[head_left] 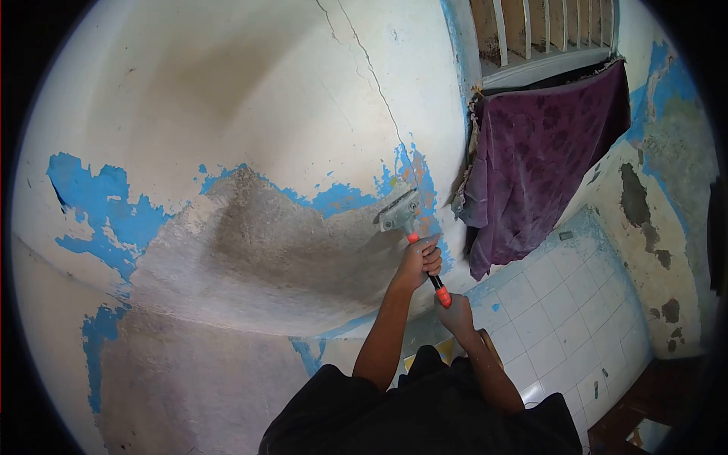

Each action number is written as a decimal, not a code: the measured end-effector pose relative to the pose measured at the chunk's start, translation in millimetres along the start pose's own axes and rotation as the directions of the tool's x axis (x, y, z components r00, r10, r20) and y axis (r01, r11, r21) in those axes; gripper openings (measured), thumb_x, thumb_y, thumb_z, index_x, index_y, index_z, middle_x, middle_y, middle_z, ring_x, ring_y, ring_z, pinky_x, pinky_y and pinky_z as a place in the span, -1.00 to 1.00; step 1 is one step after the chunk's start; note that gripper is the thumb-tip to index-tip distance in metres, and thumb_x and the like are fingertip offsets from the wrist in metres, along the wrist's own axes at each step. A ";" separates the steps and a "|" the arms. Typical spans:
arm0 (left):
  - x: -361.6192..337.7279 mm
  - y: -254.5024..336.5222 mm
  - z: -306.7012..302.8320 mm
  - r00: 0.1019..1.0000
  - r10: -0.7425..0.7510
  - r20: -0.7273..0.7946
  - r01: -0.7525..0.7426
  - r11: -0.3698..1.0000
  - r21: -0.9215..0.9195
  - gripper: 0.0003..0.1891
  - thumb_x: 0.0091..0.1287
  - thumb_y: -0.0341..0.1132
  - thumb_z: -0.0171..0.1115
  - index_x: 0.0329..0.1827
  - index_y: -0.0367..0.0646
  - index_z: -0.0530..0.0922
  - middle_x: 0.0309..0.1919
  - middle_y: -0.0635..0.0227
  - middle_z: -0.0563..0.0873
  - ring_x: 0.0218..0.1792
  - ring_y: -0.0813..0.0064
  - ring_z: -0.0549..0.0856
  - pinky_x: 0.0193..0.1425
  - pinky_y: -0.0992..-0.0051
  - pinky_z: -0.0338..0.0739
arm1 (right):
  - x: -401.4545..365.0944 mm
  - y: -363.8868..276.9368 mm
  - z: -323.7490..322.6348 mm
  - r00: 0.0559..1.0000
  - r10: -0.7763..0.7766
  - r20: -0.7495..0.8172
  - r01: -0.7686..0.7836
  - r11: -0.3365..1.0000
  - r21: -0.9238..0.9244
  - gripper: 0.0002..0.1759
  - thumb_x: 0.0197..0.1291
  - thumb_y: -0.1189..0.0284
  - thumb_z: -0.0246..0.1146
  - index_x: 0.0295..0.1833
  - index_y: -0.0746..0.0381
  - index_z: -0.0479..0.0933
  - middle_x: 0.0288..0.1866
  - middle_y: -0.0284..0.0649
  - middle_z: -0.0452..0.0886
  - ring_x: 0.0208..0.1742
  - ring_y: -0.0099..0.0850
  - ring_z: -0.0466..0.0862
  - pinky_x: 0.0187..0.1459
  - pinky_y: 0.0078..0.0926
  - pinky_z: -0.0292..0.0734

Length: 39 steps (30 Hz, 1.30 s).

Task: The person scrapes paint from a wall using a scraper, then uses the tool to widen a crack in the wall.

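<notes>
Head view: we hold the scraper (400, 212) two-handed, with the left hand (419, 262) closed round the middle of its orange-and-black handle and the right hand (457, 312) closed on the butt end. The blade is against the wall (265, 91) at the edge of the bare plaster patch, just beside the purple cloth (542, 159). We judge it light and rigid with a sharp metal head, so grip the handle, never the blade. The long axis runs diagonally, blade pointing up-left, handle trailing down-right toward us.
</notes>
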<state>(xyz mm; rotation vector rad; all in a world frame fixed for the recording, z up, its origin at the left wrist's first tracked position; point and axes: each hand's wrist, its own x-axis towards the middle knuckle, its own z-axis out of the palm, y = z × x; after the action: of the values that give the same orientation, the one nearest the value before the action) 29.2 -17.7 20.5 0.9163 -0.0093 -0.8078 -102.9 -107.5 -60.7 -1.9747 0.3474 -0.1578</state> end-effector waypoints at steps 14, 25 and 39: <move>-0.1 26.6 25.2 0.998 0.054 0.019 -0.054 0.998 0.011 -0.55 0.39 -0.18 0.07 -0.67 0.08 0.12 -0.80 0.58 0.11 -0.80 0.67 0.10 -0.66 0.56 0.08 | 22.6 -17.8 -12.0 0.998 -0.056 -0.004 0.056 0.998 0.016 -0.67 0.14 0.32 0.25 -0.48 0.40 0.54 -0.61 0.14 0.51 -0.52 0.09 0.57 -0.46 -0.16 0.40; 0.5 34.0 31.6 0.998 0.034 0.057 -0.031 0.998 -0.052 -0.55 0.41 -0.18 0.06 -0.68 0.09 0.14 -0.80 0.59 0.10 -0.80 0.67 0.09 -0.66 0.56 0.07 | 13.7 -32.2 -23.8 0.998 -0.056 0.009 0.057 0.998 -0.042 -0.72 0.12 0.38 0.24 -0.49 0.40 0.53 -0.59 0.14 0.52 -0.50 0.10 0.58 -0.47 -0.15 0.40; -2.5 30.6 27.4 0.998 0.054 0.016 -0.054 0.998 -0.020 -0.53 0.42 -0.13 0.05 -0.68 0.08 0.13 -0.80 0.60 0.11 -0.80 0.68 0.10 -0.64 0.57 0.06 | 23.9 -30.5 -32.8 0.994 -0.033 0.108 0.035 0.999 -0.018 -0.72 0.10 0.38 0.23 -0.50 0.40 0.52 -0.61 0.12 0.51 -0.52 0.07 0.59 -0.44 -0.15 0.42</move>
<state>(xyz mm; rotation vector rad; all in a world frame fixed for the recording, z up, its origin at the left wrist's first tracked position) 37.2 -24.9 60.2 0.8875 -0.0409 -0.7642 -83.7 -131.8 -20.4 -2.0004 0.2461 -0.0696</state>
